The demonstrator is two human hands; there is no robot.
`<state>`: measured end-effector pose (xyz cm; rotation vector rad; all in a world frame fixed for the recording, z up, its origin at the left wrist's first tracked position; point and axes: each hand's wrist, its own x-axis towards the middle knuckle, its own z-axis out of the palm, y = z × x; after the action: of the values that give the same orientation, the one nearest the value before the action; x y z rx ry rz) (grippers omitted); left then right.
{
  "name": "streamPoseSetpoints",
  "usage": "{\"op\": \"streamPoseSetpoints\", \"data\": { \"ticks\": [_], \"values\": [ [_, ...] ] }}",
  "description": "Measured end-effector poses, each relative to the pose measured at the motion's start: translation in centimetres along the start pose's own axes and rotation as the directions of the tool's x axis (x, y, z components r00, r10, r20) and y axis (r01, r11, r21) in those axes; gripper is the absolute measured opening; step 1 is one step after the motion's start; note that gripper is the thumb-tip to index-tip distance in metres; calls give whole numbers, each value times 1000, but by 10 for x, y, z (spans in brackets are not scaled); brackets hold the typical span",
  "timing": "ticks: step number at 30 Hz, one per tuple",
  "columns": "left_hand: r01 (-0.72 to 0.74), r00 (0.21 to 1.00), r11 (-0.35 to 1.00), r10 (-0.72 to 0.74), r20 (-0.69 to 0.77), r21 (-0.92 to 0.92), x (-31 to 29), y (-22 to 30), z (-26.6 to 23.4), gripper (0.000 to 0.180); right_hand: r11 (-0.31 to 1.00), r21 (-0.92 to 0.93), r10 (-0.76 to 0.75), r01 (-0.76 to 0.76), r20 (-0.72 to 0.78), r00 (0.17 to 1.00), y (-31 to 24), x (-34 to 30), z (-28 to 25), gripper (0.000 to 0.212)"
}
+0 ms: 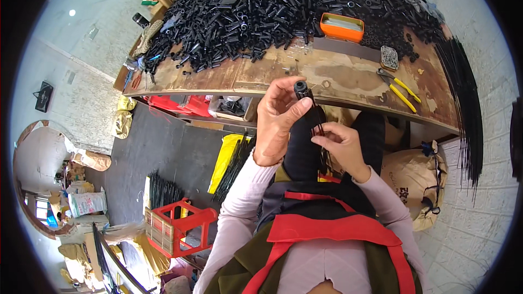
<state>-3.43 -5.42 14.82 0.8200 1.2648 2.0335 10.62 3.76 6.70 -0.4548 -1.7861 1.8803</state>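
Observation:
In front of the bench edge, my left hand (275, 120) grips a short black tube (301, 89) with a round, hollow upper end, its thumb and fingers closed around it. Thin dark rods (316, 122) run down from below that tube toward my lap. My right hand (343, 146) is lower and to the right, thumb and fingertips pinched on these rods. Their lower part is hard to make out against my dark trousers. A large heap of short black tubes (256, 22) covers the back of the wooden bench (218, 79).
Pliers with yellow handles (404, 95) lie on the bench's right side, near a small box of metal bits (389, 57) and an orange box (342, 34). Long black rods (466, 103) hang over the right end. A red stool (188, 228) stands on the floor at left; a brown sack (406, 177) sits right.

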Motion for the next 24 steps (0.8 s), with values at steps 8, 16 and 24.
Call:
{"op": "streamPoseSetpoints", "data": {
  "ticks": [8, 16, 24],
  "values": [
    [-118, 985, 988, 129, -117, 103, -4, -10, 14, 33, 995, -72, -82, 73, -141, 987, 4, 4, 17, 16],
    [-105, 971, 959, 42, 235, 262, 0, 0, -5, 31, 997, -32, -69, 64, -171, 983, 17, 6, 17, 15],
    [-138, 985, 976, 118, 128, 166, -4, -16, 6, 35, 997, -78, -44, 25, -255, 966, 21, 11, 23, 14]
  ]
}}
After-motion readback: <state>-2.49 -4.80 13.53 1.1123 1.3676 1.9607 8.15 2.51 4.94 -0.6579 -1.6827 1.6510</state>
